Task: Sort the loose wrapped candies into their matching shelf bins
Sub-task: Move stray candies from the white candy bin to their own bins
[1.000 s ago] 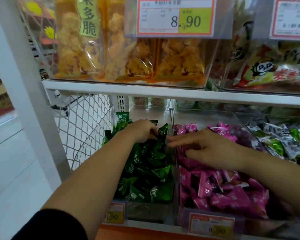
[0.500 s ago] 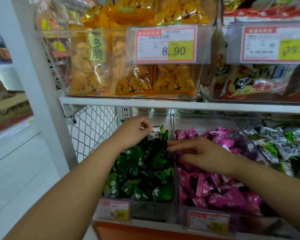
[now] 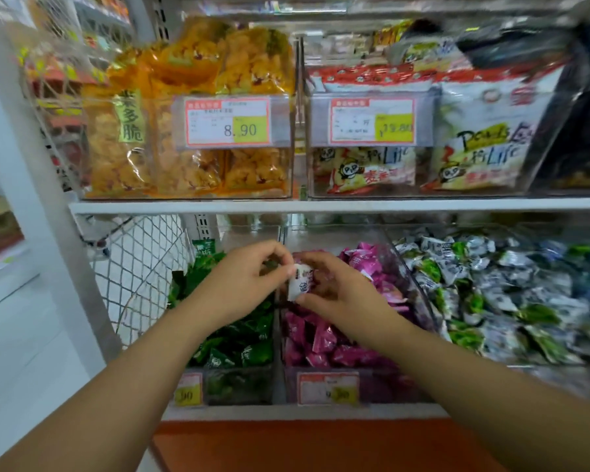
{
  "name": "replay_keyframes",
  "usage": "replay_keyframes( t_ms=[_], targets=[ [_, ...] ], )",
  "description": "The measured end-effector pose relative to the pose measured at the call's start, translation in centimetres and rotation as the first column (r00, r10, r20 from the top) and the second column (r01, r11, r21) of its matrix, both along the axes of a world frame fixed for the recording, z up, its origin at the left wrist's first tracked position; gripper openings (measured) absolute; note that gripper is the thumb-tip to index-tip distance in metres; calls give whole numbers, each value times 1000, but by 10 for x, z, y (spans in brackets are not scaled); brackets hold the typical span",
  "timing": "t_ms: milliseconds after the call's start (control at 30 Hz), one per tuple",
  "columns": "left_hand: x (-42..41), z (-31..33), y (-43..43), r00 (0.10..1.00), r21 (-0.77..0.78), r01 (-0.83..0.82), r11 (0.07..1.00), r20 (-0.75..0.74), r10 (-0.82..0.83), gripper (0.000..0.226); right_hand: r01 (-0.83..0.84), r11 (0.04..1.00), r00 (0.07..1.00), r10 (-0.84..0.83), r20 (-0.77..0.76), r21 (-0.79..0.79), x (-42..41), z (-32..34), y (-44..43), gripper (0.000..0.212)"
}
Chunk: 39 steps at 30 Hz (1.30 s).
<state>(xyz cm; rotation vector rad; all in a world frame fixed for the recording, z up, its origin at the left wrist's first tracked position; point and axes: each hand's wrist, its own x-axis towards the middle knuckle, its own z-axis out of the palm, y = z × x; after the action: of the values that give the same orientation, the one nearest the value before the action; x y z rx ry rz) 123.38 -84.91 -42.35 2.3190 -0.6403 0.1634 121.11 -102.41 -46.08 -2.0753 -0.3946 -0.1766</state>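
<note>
A small white wrapped candy (image 3: pixel 299 283) hangs between my two hands above the divider of two clear bins. My left hand (image 3: pixel 242 284) pinches its top edge with thumb and fingertips. My right hand (image 3: pixel 334 291) pinches its lower side. Below my left hand is the bin of green candies (image 3: pixel 239 349). Pink candies (image 3: pixel 324 342) fill the bin under my right hand. To the right is a bin of white-and-green candies (image 3: pixel 491 301), whose wrappers look like the one I hold.
A white wire mesh panel (image 3: pixel 140 267) closes the shelf's left end beside a white post (image 3: pixel 31 185). The shelf above (image 3: pixel 321 206) carries clear bins of orange snack bags (image 3: pixel 191 131) and white panda-print bags (image 3: pixel 474 137). Price tags (image 3: pixel 327 388) front the bins.
My left hand lifted a white candy out of the green bin and moved right. My right hand rose off the pink candies and took hold of it too. The camera tilted up.
</note>
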Motion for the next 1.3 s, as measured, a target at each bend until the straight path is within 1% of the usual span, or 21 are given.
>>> replay_keyframes(
  t_ms=[100, 200, 300, 367, 467, 533, 567, 600, 667, 733, 833, 900, 967, 1033, 1133, 1167, 1233, 1267, 1300],
  targets=[
    [-6, 6, -20, 999, 1, 39, 999, 10, -39, 9, 59, 997, 997, -56, 55, -42, -6, 5, -14, 43],
    [-8, 6, -37, 997, -35, 75, 997, -4, -75, 6, 133, 989, 988, -128, 87, -64, -14, 9, -40, 38],
    [-6, -1, -46, 996, -56, 74, 996, -39, -76, 9, 326, 938, 940, -308, 148, -119, -19, 7, -82, 38],
    [-4, -8, -47, 998, -27, 49, 998, -35, -50, 12, 480, 861, 871, -446, 206, -167, -18, 4, -115, 38],
    [1, -19, -45, 1000, 48, 13, 999, -21, -12, 14, 665, 689, 747, -597, 295, -289, -17, -2, -164, 37],
    [4, -25, -44, 999, 77, -1, 997, -48, 5, 13, 738, 538, 670, -651, 357, -407, -16, -8, -190, 39],
    [6, -28, -44, 998, 88, -8, 996, -59, 14, 12, 750, 485, 651, -663, 370, -450, -16, -11, -197, 39],
    [8, -30, -44, 998, 100, -13, 995, -64, 20, 13, 751, 466, 645, -669, 369, -468, -15, -13, -201, 39],
    [10, -33, -45, 997, 119, -15, 993, -73, 24, 14, 736, 494, 669, -638, 382, -463, -11, -17, -202, 38],
    [12, -36, -46, 997, 129, -13, 992, -80, 23, 12, 699, 521, 713, -558, 424, -490, -6, -20, -203, 35],
    [14, -39, -47, 998, 151, -5, 988, -63, 15, 11, 661, 500, 749, -490, 447, -559, 2, -18, -206, 28],
    [15, -40, -46, 998, 150, -2, 989, -57, 11, 11, 608, 488, 784, -492, 378, -627, 7, -11, -208, 28],
    [15, -41, -44, 998, 135, 5, 991, -66, 4, 12, 540, 423, 807, -507, 304, -728, 12, -4, -207, 30],
    [13, -39, -37, 998, 97, 0, 995, -57, 6, 13, 532, 426, 803, -528, 276, -732, 10, 5, -202, 31],
    [11, -33, -18, 997, 51, -71, 996, -2, 71, 13, 582, 480, 802, -472, 366, -657, -4, 10, -175, 32],
    [11, -31, -10, 995, 41, -97, 994, -8, 97, 13, 571, 524, 818, -425, 387, -632, -8, 12, -161, 32],
    [12, -29, 6, 991, 41, -89, 995, -96, 92, 14, 454, 666, 887, -281, 365, -591, -15, 16, -125, 30],
    [11, -28, 13, 985, 59, -49, 997, -160, 57, 16, 352, 739, 926, -188, 327, -575, -17, 18, -106, 30],
    [10, -27, 19, 976, 91, 3, 996, -215, 16, 18, 230, 790, 960, -87, 267, -569, -18, 19, -87, 31]
  ],
)
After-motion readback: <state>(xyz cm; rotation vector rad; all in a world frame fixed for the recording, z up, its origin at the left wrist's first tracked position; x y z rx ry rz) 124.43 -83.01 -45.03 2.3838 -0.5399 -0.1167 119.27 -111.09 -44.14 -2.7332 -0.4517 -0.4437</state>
